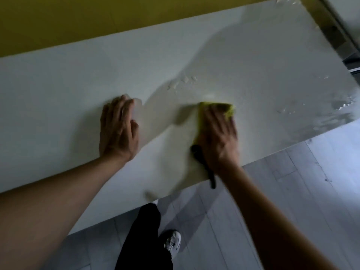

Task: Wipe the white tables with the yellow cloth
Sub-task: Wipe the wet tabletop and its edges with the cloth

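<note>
- The left hand (118, 127) lies flat on the white worktop (58, 106) at about 9 o'clock of the view's middle, fingers straight and close together, pointing toward 12 o'clock; it holds nothing and seems to brace the person
- Between the two hands the worktop shows a duller patch with a clear edge, and a cluster of water droplets (182, 82) sits at 12 o'clock of that gap; I judge this to be wet film not yet wiped away
- The right hand (218, 133) presses down on the yellow cloth (227, 109), fingers laid over it fairly straight, the cloth poking out beyond the fingertips at 12 to 1 o'clock; the hand is motion-blurred, so how tightly the fingers curl I cannot tell
- A black strap-like thing (206, 168) trails from under the right wrist toward 6 o'clock, over the near edge; what it is cannot be made out
- More droplets (344, 103) shine near the worktop's edge at 3 o'clock, and another wet patch at the far corner, 1 o'clock
- The step in hand is the wiping stroke itself, mid-surface
- Next the cloth likely needs to sweep toward 12 o'clock through the nearest droplets, then out to 3 o'clock, with steady downward pressure
</note>
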